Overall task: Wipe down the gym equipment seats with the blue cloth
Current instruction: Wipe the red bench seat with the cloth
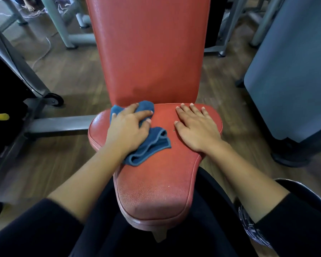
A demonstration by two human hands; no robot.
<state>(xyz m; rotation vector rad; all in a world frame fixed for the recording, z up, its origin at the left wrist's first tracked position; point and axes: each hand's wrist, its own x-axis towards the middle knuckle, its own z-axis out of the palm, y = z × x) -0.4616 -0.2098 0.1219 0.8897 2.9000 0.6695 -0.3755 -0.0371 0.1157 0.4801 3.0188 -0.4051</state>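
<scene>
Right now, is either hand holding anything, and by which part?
Left hand presses the blue cloth, at its bunched far end, onto the red seat; right hand lies flat, holding nothing.

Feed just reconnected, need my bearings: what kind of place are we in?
Most likely a gym: a red padded seat with an upright backrest, and grey steel machine frames standing around it on wood-look flooring.

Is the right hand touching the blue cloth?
Apart. The head view shows the right hand lying flat on the red seat, with a strip of bare seat between its thumb and the blue cloth.
</scene>
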